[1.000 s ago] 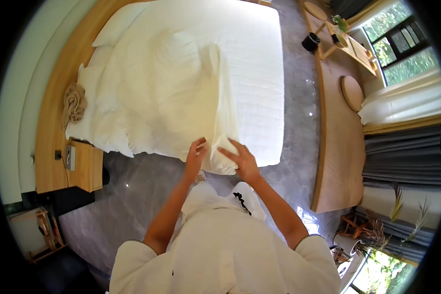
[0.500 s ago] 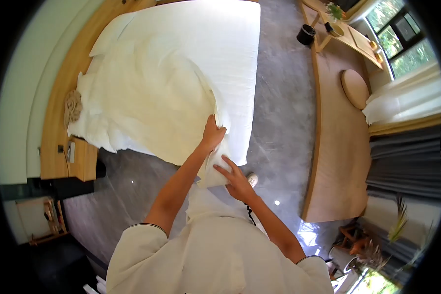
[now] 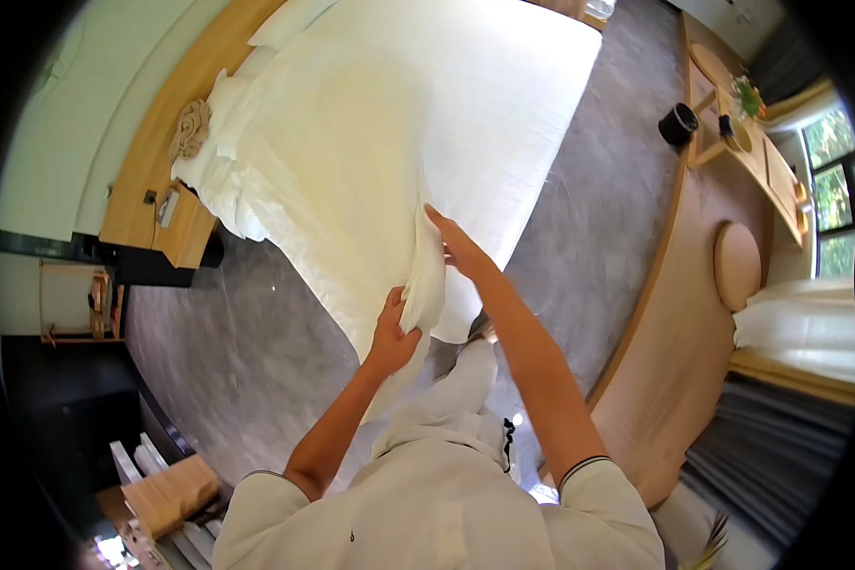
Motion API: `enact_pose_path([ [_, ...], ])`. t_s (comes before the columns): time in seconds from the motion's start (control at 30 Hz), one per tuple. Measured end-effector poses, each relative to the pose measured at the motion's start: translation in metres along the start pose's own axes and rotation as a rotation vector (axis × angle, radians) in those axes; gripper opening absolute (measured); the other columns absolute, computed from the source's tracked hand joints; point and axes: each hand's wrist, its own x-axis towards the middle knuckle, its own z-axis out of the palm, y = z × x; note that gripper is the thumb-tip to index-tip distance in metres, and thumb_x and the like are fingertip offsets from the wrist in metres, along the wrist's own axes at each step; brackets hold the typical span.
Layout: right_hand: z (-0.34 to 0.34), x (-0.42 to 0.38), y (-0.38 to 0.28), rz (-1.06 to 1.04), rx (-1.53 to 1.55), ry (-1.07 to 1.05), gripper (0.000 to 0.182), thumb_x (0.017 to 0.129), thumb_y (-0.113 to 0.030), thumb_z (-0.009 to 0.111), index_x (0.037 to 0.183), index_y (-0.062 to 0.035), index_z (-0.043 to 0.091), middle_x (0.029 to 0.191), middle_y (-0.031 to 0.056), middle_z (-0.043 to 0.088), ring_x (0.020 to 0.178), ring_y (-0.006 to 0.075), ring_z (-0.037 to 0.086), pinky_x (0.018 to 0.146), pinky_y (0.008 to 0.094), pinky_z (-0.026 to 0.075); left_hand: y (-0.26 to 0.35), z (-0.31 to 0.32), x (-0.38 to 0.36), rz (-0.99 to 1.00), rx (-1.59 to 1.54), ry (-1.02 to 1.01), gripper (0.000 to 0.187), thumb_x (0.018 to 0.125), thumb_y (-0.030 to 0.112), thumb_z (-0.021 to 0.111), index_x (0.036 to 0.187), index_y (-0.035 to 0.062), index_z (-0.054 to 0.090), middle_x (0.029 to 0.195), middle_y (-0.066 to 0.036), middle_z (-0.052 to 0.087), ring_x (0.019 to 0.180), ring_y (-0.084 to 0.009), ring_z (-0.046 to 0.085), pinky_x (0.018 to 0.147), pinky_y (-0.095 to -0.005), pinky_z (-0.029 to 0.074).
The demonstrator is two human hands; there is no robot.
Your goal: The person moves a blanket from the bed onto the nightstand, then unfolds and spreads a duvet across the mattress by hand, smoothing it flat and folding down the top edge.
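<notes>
A cream cover [image 3: 351, 180] lies spread over the white bed [image 3: 503, 104], its near edge hanging past the corner towards me. My left hand [image 3: 392, 334] is closed on a fold of this cover, near the front corner. Farther up the same edge, my right hand [image 3: 454, 243] touches the cloth from the right side; its thumb or forefinger reaches along the edge, and its other fingers are partly hidden, so its hold is unclear.
A wooden nightstand [image 3: 192, 228] and a crumpled beige cloth [image 3: 191, 129] are at the left. Grey floor [image 3: 589, 190] runs along the bed. On the right are a wooden platform [image 3: 670, 332], a round cushion [image 3: 737, 266] and a black bin [image 3: 677, 124].
The view has turned. My left hand has moved down and my right hand up along the cover's edge, and the cover now spreads out more towards me.
</notes>
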Motion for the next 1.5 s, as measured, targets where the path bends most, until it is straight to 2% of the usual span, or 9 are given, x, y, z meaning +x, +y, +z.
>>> enact_pose_path([
  [0.1,0.009,0.061,-0.004,0.086,0.275,-0.256,0.086,0.103,-0.057,0.073,0.158,0.0060,0.053,0.139,0.0237,0.071,0.120,0.0353,0.072,0.102,0.0463,0.058,0.000,0.006,0.015,-0.031,-0.006,-0.034,0.068,0.077,-0.008,0.058,0.144,-0.0015,0.064,0.147,-0.016,0.054,0.143,-0.0357,0.050,0.124,-0.0394,0.037],
  [0.37,-0.146,0.089,0.015,-0.494,-0.163,0.293,0.042,0.110,-0.024,0.060,0.143,0.0015,0.065,0.118,0.0212,0.079,0.102,0.0309,0.076,0.090,0.0436,0.058,0.010,0.028,0.121,-0.274,0.331,-0.433,0.046,0.097,0.028,0.084,0.135,0.0046,0.071,0.132,-0.017,0.068,0.118,-0.0351,0.068,0.103,-0.0424,0.054],
  [0.5,-0.175,0.023,-0.048,-0.459,-0.361,0.198,0.040,0.108,-0.017,0.063,0.146,-0.0043,0.065,0.116,0.0249,0.078,0.102,0.0408,0.077,0.091,0.0461,0.059,0.008,0.085,0.252,-0.157,0.174,-0.070,0.046,0.104,0.042,0.075,0.134,0.0083,0.070,0.134,-0.017,0.069,0.107,-0.0325,0.074,0.092,-0.0446,0.059],
  [0.77,-0.220,-0.021,-0.100,-0.828,-0.744,-0.027,0.042,0.099,-0.007,0.070,0.141,-0.0020,0.067,0.100,0.0219,0.074,0.088,0.0440,0.073,0.075,0.0508,0.057,-0.025,0.142,0.489,-0.747,0.954,0.101,0.130,0.082,0.072,0.081,0.165,-0.0163,0.033,0.158,-0.038,0.050,0.150,-0.0447,0.050,0.116,-0.0511,0.051],
  [0.87,-0.258,-0.005,-0.123,-0.845,-0.719,-0.116,0.041,0.098,-0.008,0.072,0.138,0.0004,0.067,0.095,0.0202,0.073,0.085,0.0440,0.071,0.072,0.0525,0.055,-0.093,0.134,0.515,-0.795,1.392,-0.044,0.100,0.094,0.053,0.074,0.163,-0.0126,0.042,0.151,-0.031,0.062,0.135,-0.0381,0.065,0.117,-0.0462,0.050],
  [1.17,-0.358,0.079,-0.192,-0.728,-0.695,-0.515,0.038,0.103,-0.012,0.073,0.140,-0.0040,0.070,0.104,0.0217,0.075,0.089,0.0405,0.074,0.079,0.0464,0.059,-0.111,0.183,0.544,-0.507,0.842,0.350,0.058,0.097,0.018,0.065,0.151,-0.0016,0.057,0.125,-0.029,0.074,0.117,-0.0471,0.071,0.101,-0.0543,0.057],
  [1.33,-0.404,0.165,-0.215,-0.217,-0.505,-0.953,0.029,0.107,-0.023,0.074,0.128,-0.0031,0.077,0.125,0.0097,0.079,0.118,0.0217,0.074,0.098,0.0347,0.059,-0.003,0.227,0.543,-0.527,0.711,0.488,0.036,0.102,0.017,0.061,0.134,0.0024,0.061,0.105,-0.030,0.075,0.098,-0.0520,0.071,0.087,-0.0609,0.056],
  [1.4,-0.399,0.236,-0.219,-0.538,-0.459,-0.665,0.022,0.107,-0.019,0.073,0.122,-0.0049,0.080,0.127,0.0087,0.076,0.117,0.0224,0.072,0.101,0.0346,0.057,0.037,0.245,0.528,-0.419,0.647,0.540,0.023,0.103,0.018,0.061,0.120,0.0036,0.061,0.096,-0.027,0.073,0.093,-0.0500,0.071,0.080,-0.0611,0.055],
  [1.5,-0.361,0.279,-0.300,0.027,-0.283,-0.640,0.080,0.107,-0.052,0.066,0.173,-0.0225,0.031,0.166,0.0096,0.052,0.140,0.0305,0.061,0.117,0.0521,0.049,0.118,0.280,0.475,-0.339,0.541,0.558,0.015,0.102,0.015,0.062,0.114,0.0045,0.061,0.088,-0.026,0.068,0.088,-0.0501,0.068,0.075,-0.0598,0.052],
])
